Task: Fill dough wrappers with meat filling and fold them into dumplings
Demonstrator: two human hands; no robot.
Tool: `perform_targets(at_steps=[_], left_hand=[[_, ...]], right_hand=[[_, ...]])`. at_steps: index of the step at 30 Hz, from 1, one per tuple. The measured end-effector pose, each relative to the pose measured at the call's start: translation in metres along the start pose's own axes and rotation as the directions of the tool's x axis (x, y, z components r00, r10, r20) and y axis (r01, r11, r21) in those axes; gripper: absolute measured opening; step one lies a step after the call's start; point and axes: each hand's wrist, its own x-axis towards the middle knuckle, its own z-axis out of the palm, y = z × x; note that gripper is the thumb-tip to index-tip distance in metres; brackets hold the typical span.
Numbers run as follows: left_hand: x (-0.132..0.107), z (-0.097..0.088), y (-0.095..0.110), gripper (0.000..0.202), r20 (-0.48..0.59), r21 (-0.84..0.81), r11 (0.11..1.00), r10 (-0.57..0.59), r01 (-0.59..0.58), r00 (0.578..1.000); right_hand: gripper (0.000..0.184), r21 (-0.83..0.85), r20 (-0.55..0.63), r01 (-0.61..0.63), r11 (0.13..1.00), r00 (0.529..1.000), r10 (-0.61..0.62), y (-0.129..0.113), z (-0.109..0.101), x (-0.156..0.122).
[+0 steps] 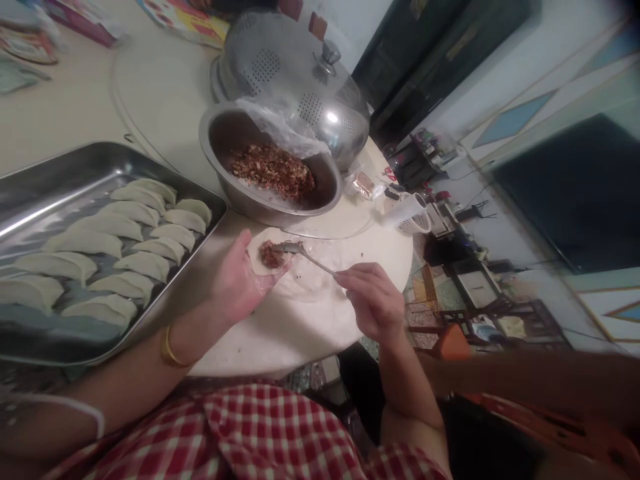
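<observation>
Cupped in my left hand (234,280) is a round, pale dumpling wrapper (257,261), with a small heap of brown meat filling (271,255) at its middle. My right hand (374,299) grips the handle of a metal spoon (317,263). The spoon's bowl touches the filling on the wrapper. Just beyond both hands stands a steel bowl (265,212), partly filled with chopped filling (274,172). To the left, a metal tray (117,159) holds several folded dumplings (95,241) in rows.
A perforated domed steel lid (295,73) sits behind the bowl, and a clear plastic sheet (290,130) drapes over the bowl's far rim. A white plastic basket (416,223) stands near the right edge of the round table (315,333). Packages (185,20) lie at the far left.
</observation>
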Motion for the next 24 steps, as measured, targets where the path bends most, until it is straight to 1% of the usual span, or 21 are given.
perform_targets(at_steps=[3,7,9,11,14,17,19,24], left_hand=[[-0.001,0.001,-0.001,0.034,-0.030,0.025,1.000,-0.010,0.011,0.999],[-0.002,0.001,-0.002,0.039,-0.003,0.031,0.999,-0.013,0.013,1.000],[-0.002,0.001,-0.002,0.042,0.014,0.035,0.999,-0.018,0.017,1.000],[-0.003,0.002,-0.001,0.043,0.020,0.037,0.999,-0.020,0.019,1.000],[-0.005,0.003,0.000,0.042,0.019,0.027,0.999,-0.019,0.019,1.000],[-0.006,0.003,0.000,0.041,0.021,0.018,0.999,-0.031,0.030,0.999],[-0.005,0.002,0.000,0.040,0.025,0.005,0.999,-0.048,0.048,0.999],[-0.002,0.001,0.004,0.038,0.011,-0.024,0.999,-0.043,0.043,0.999]], right_hand=[[0.029,-0.009,0.041,0.005,1.000,0.999,-0.004,-0.002,0.001,0.000],[0.026,-0.052,0.047,0.055,0.997,0.998,-0.052,-0.001,0.013,-0.005],[0.029,-0.074,0.021,0.073,0.995,0.997,-0.072,0.000,0.022,-0.011],[0.034,-0.077,-0.016,0.064,0.995,0.998,-0.066,0.000,0.030,-0.019],[0.040,-0.036,-0.102,-0.015,0.999,0.995,0.011,-0.002,0.036,-0.027],[0.039,0.022,-0.203,-0.094,0.995,0.974,0.097,-0.003,0.035,-0.029],[0.037,0.050,-0.234,-0.091,0.995,0.967,0.100,-0.003,0.031,-0.028],[0.034,0.085,-0.207,-0.028,0.996,0.977,0.046,-0.005,0.015,-0.031]])
